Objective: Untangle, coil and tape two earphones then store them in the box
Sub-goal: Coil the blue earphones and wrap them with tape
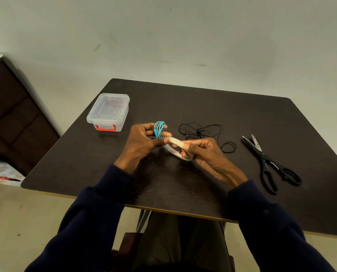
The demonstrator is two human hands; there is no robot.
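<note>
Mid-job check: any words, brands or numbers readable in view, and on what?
Tape roll, inner core: red printed letters, blurred and partly hidden by the right hand; unreadable.
Box: red patch seen through the clear lid; too blurred to read.
Scissors, blue earphone, black earphone: no markings visible.

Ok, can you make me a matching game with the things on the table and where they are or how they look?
Things:
1. blue earphone
2. black earphone
3. tape roll
4. scissors

Places and states:
a. lying loose and uncoiled on the table
b. held in the right hand
c. blades open, on the table's right side
d. coiled, held in the left hand

Pairs: 1-d, 2-a, 3-b, 4-c
</note>
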